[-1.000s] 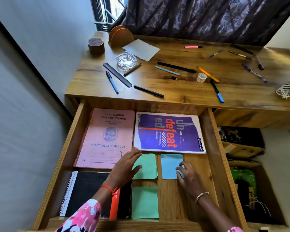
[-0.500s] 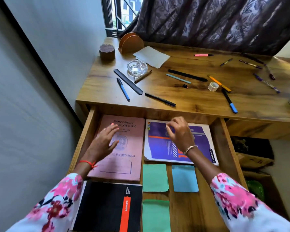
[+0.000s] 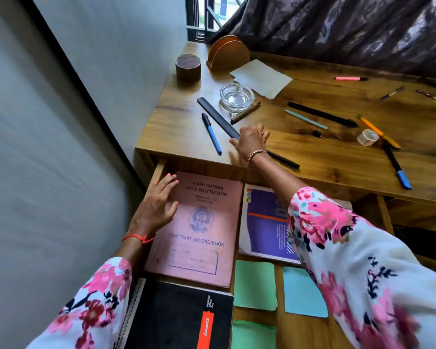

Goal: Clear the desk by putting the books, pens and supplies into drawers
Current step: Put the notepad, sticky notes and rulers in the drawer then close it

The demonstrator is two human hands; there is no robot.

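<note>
The open wooden drawer holds a pink record book, a purple book, a black notebook and green and blue sticky pads. My left hand rests flat on the pink book's left edge, fingers spread. My right hand reaches over the desk's front edge, with thumb and fingers closed around the near end of a black ruler that lies on the desk. A blue pen lies left of it. Under my wrist lies a black pen.
Several more pens are scattered across the desk, plus a tape roll. Behind the ruler stand a glass ashtray, white paper, a brown cup and a wooden holder. A wall runs along the left; a curtain hangs behind.
My right hand left the purple book in the drawer and moved up to the ruler's near end. My left hand slid left along the pink book. The view shifted leftward.
</note>
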